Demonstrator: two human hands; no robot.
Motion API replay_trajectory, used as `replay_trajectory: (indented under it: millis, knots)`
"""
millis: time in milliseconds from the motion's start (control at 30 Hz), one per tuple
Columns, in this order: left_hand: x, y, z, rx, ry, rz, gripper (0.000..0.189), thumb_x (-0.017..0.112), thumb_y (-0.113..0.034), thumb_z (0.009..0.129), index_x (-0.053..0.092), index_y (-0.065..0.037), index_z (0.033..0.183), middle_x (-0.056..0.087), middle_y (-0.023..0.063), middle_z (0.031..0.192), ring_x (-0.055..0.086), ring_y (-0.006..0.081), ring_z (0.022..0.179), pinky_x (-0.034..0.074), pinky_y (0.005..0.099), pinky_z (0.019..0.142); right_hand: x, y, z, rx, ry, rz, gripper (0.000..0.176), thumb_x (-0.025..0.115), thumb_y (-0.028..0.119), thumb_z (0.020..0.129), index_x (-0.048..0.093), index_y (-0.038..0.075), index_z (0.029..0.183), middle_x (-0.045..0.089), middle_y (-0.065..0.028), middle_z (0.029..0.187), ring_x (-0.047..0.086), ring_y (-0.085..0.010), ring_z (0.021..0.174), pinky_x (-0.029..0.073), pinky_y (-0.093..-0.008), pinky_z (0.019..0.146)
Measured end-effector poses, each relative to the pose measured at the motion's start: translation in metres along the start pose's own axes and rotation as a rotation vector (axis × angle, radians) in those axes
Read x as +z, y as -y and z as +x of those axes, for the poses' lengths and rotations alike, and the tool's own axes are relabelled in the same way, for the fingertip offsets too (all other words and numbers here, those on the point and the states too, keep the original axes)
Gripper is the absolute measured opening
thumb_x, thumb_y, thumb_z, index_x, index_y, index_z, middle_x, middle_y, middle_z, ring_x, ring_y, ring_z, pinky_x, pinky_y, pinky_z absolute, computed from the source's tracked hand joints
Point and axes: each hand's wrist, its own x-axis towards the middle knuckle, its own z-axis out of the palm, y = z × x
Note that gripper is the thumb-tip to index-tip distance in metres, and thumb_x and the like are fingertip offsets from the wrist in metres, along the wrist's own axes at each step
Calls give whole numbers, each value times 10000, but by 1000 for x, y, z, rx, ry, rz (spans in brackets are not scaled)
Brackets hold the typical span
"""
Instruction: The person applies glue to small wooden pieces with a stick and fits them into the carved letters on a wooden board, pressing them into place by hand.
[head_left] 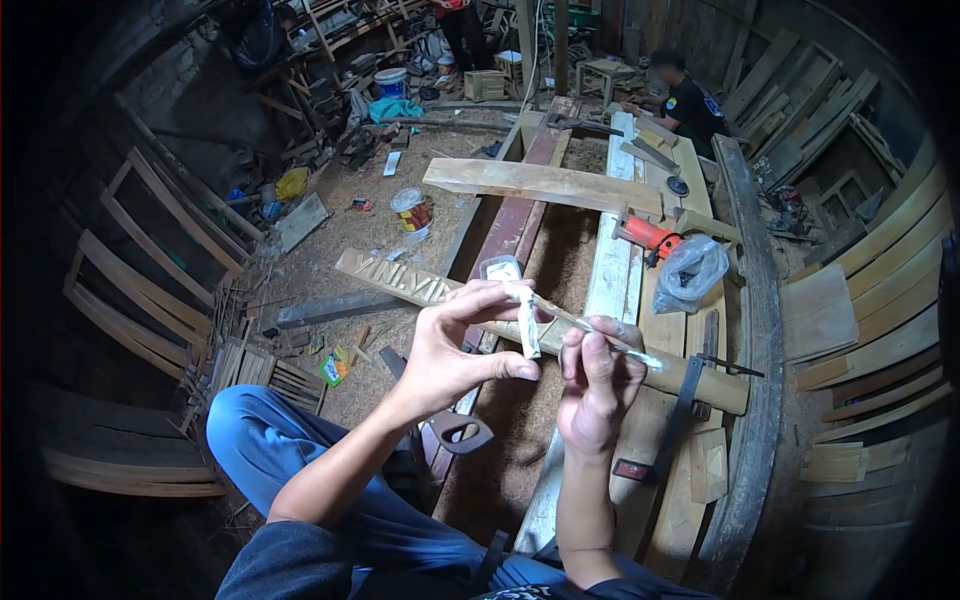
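In front of me my left hand point(465, 345) pinches a small narrow piece smeared with white point(530, 328) between thumb and fingers. My right hand point(600, 385) grips a thin stick point(565, 316); one end reaches the top of the small piece, and white shows at its other end. Below both hands lies a long wooden board with raised letters point(385, 277), partly hidden by my fingers. Just beyond my left fingers is a small clear tub with white contents point(500, 268).
A handsaw point(460, 433) lies near my knee. On the bench rest a try square point(680, 415), a red power tool point(648, 235) and a plastic bag point(692, 272). A paint can point(411, 210) stands on the floor. A person point(690, 105) sits at the far right; another stands behind.
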Motion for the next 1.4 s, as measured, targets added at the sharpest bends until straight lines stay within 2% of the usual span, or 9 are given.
replay_trajectory:
  millis: [167,233,267,400,467,567,1033,1400]
  knots:
    - [0,0,-2,-27,43,-33,738,952,-155,665,638,17,1311,612,107,1312,587,182,1205,441,352,1076,2,-8,-2,23,-2,2,181,660,112,967,684,47,1134,625,-48,973,432,-65,651,327,-224,586]
    - [-1,0,-2,-47,54,-43,737,953,-155,667,638,13,1312,597,110,1338,580,183,1218,432,358,1086,3,-9,0,26,68,23,167,662,95,961,698,50,1117,591,-24,1004,431,-57,667,331,-225,593]
    - [-3,1,-1,-25,74,-32,741,954,-154,664,639,7,1315,590,112,1347,572,188,1228,420,364,1097,5,-4,-1,99,64,128,152,672,8,929,711,31,1074,645,-42,1057,598,-92,953,393,-193,719]
    - [-4,2,-1,-20,107,-56,750,960,-177,657,647,-10,1317,586,113,1352,543,200,1262,386,375,1121,3,-6,-1,149,50,131,152,678,16,926,713,32,1073,630,-26,1035,556,-69,875,372,-195,686]
    - [-4,4,-1,-15,113,-42,743,961,-188,655,655,-15,1309,590,114,1349,538,203,1268,378,375,1124,1,-7,-2,159,35,144,146,688,29,923,715,32,1066,597,-3,991,489,-48,797,345,-199,655]
    - [-3,3,0,-6,114,-4,730,963,-208,648,672,-24,1291,600,115,1336,527,208,1279,361,378,1130,3,-4,-1,154,19,115,134,694,37,922,719,32,1053,559,21,946,438,-36,762,325,-206,631]
    - [-4,1,3,27,129,81,703,964,-232,634,703,-69,1266,628,73,1287,504,205,1284,351,386,1138,2,-1,0,211,31,109,111,683,41,923,722,25,1027,511,43,899,420,-29,758,291,-197,633]
    - [-6,-5,4,35,110,90,717,969,-190,623,689,-10,1259,668,88,1265,514,206,1277,385,381,1113,5,2,0,211,35,143,118,684,49,914,715,22,1025,497,31,876,412,-40,729,295,-212,610]
